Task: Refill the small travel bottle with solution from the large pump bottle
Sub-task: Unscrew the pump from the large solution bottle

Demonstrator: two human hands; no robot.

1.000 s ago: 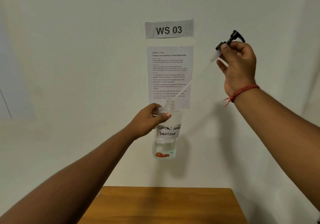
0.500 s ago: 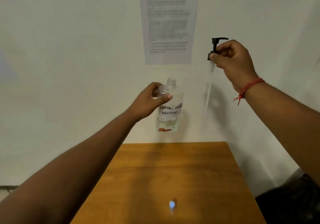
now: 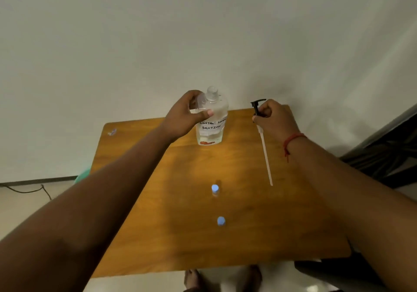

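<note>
Your left hand (image 3: 182,118) is gripping the shoulder of the large bottle (image 3: 211,122), its neck open, over the far end of the wooden table (image 3: 158,235). Your right hand (image 3: 276,120), just beside it, is clenching the black pump head (image 3: 257,107), dip tube (image 3: 266,158) trailing toward you. Nearer you, between your forearms, two blue-capped small bottles (image 3: 215,189) are standing.

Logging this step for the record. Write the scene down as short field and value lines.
left hand: grips the large bottle near its shoulder
large bottle: neck open, label reads CONTACT LENS SOLUTION, low liquid
right hand: holds the pump head, dip tube hanging down
table: wooden
small blue-capped items: two on the table, nearer the person
refill: not started
</note>
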